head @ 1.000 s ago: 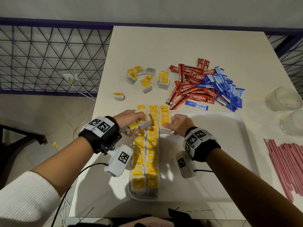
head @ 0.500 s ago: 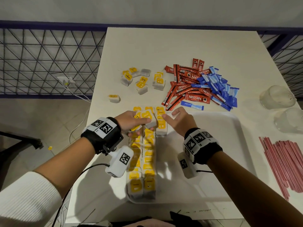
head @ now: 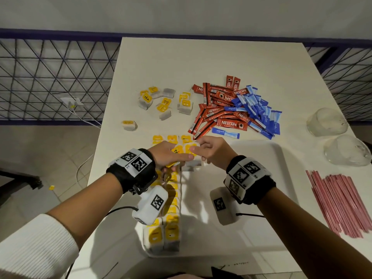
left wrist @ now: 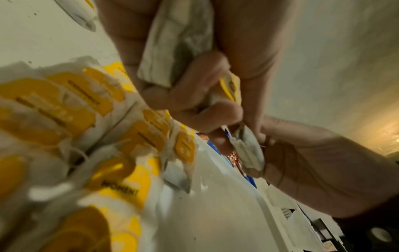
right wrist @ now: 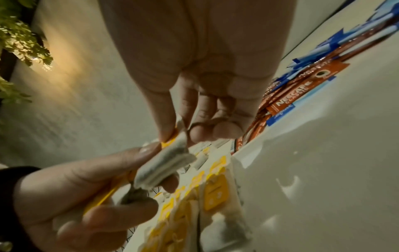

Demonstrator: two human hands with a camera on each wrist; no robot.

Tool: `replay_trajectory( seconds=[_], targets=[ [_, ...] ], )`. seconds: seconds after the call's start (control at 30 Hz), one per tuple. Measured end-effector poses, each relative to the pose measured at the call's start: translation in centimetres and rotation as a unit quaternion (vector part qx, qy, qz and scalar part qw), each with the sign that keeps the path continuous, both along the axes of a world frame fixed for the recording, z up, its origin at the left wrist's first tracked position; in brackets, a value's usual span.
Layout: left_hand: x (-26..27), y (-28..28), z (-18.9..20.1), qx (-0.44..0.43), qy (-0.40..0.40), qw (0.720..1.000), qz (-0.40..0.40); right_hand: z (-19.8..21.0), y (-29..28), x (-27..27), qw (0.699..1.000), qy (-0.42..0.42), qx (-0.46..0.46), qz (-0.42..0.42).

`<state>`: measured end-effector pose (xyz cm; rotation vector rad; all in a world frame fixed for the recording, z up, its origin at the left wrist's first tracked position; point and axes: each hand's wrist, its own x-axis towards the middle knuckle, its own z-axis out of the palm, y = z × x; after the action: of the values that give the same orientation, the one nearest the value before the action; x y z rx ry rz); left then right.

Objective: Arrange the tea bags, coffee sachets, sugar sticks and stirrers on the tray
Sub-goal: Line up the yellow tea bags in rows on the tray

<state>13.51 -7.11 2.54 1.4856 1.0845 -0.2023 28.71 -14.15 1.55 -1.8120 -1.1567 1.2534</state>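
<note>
My left hand [head: 179,158] grips a small bunch of yellow-tagged tea bags [left wrist: 177,49] above the far left of the white tray [head: 261,178]. My right hand [head: 198,153] meets it and pinches one tea bag [right wrist: 170,163] of that bunch between thumb and forefinger. Rows of tea bags [head: 171,218] stand along the tray's left side, partly hidden by my left wrist. Loose tea bags [head: 161,101] lie on the table beyond. The red coffee sachets [head: 219,111] and blue sugar sticks [head: 259,111] are heaped together. Pink stirrers [head: 342,204] lie right of the tray.
Two upturned clear cups [head: 326,121] [head: 346,152] stand at the table's right edge. A single tea bag [head: 129,125] sits near the left edge. A wire fence [head: 50,81] and a drop to the floor lie left of the table.
Both hands have risen off the tea bag rows. My right hand has moved left to my left hand and now pinches a tea bag from the bunch held there.
</note>
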Motion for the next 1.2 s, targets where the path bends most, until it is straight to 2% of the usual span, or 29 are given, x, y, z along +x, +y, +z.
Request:
replay_trajectory(
  seconds=[0.27, 0.4, 0.5, 0.63, 0.8, 1.2],
  targets=[
    [-0.9, -1.2, -0.1, 0.017, 0.071, 0.994, -0.082, -1.7, -2.2, 0.0, 0.997, 0.006, -0.054, 0.051],
    [-1.3, -0.7, -0.2, 0.052, 0.105, 0.991, -0.057, -3.5, -2.4, -1.1, 0.998, 0.011, -0.055, 0.034],
    [-1.5, -0.2, -0.1, 0.088, 0.099, 0.991, -0.032, -4.1, -1.9, -1.5, 0.998, 0.007, -0.057, 0.031],
    [-1.5, 0.1, 0.0, 0.156, 0.108, 0.982, -0.014, -3.8, -1.2, -1.6, 0.996, -0.036, -0.082, 0.017],
    [-1.3, 0.1, 0.2, 0.169, 0.112, 0.979, -0.029, -3.6, -1.0, -1.5, 0.994, -0.051, -0.098, -0.024],
    [-1.9, 0.5, -0.3, 0.142, 0.097, 0.985, -0.008, -3.4, -0.8, -1.9, 0.990, -0.091, -0.105, -0.036]
  ],
)
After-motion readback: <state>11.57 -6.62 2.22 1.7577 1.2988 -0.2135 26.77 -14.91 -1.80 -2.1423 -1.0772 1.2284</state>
